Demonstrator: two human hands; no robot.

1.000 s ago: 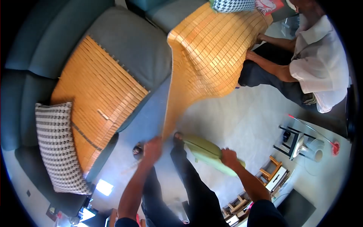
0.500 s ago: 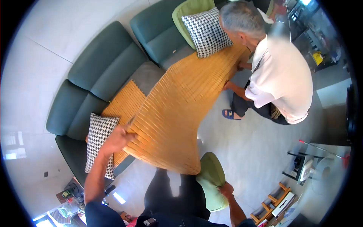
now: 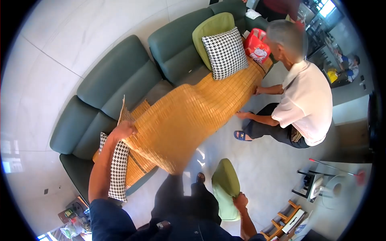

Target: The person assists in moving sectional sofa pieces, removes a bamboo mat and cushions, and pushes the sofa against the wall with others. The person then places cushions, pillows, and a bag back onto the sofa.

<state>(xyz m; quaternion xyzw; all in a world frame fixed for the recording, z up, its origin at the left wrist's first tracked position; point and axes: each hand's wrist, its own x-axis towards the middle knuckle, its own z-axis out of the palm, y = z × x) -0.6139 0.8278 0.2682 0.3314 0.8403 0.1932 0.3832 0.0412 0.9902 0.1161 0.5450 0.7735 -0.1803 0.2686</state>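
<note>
My left hand (image 3: 124, 130) is closed on the near left edge of a bamboo mat (image 3: 189, 108), which sags and curves from there toward the far end of the sofa. Down at my right side, my right hand (image 3: 240, 201) grips the edge of a green cushion (image 3: 225, 184). Beside my left forearm a houndstooth pillow (image 3: 119, 166) stands on the sofa, partly covered by the arm. Another person (image 3: 305, 96) crouches at the mat's far right edge, with both hands at it.
The green sofa (image 3: 120, 76) curves along the wall. At its far end are a houndstooth pillow (image 3: 226, 52), a green cushion (image 3: 205, 32) and a red bag (image 3: 257, 46). A wooden rack (image 3: 283, 221) and a small black stand (image 3: 313, 184) are at the right.
The mat's near part has been lifted and shifted left with my left hand, its left edge now folding upward. The far part lies lower. A red bag has come into view.
</note>
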